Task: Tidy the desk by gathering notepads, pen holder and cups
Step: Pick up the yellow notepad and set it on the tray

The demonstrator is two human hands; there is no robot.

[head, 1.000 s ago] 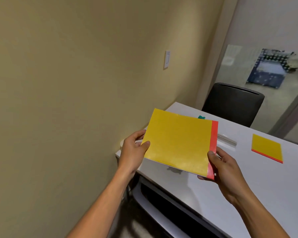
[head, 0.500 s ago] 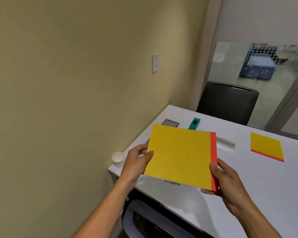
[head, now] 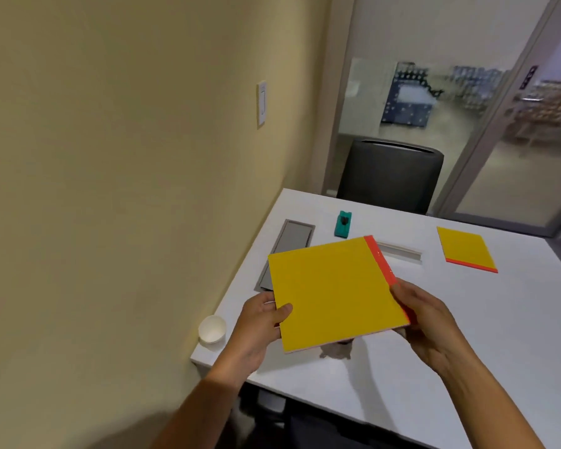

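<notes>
Above white desk [head: 467,319], both hands holding yellow notepad [head: 331,293], beige wall [head: 110,157] left

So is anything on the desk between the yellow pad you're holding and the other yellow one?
Nothing visible. Only bare white desk lies between the held yellow notepad and the smaller yellow notepad; the metal slot is flush.

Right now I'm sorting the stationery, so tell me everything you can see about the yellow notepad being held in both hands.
The held notepad has a glossy yellow cover with an orange-red binding strip along its right edge; pale page edges show along the bottom. It looks like thin card and paper, closed and flat, tilted toward the camera above the white desk, not resting on it. The left hand pinches its lower left edge, the right hand grips the binding side.
</notes>
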